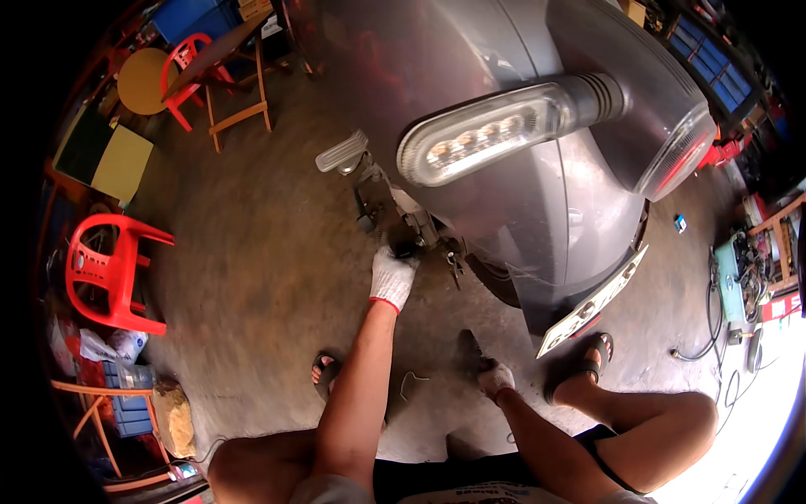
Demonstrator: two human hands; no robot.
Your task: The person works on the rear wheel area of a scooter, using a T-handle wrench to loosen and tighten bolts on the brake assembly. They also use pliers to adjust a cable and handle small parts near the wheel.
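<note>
One grey motorcycle stood ahead of the person, its rear end filling the upper middle and right of the view, and two gloved hands were at work near it. The left hand, in a white glove with a red cuff, was at the dark mechanism low on the motorcycle's near side; its fingers were bent against a black part there, but whether they were clamped on it I could not tell. The right hand, lower and apart from the motorcycle, had its fingers closed round one dark tool, of a kind too dim to make out. One clear signal lamp, one ribbed footrest and one number plate showed on the machine. The bodywork overhung and hid most of the rear wheel, while the left glove covered part of the mechanism. Two sandalled feet flanked the right hand, and one bent wire lay on the floor. Farther off were two red chairs, one brown counter on wooden legs, one round tan top, and, to the right, one small blue box and a teal machine near black cables.
</note>
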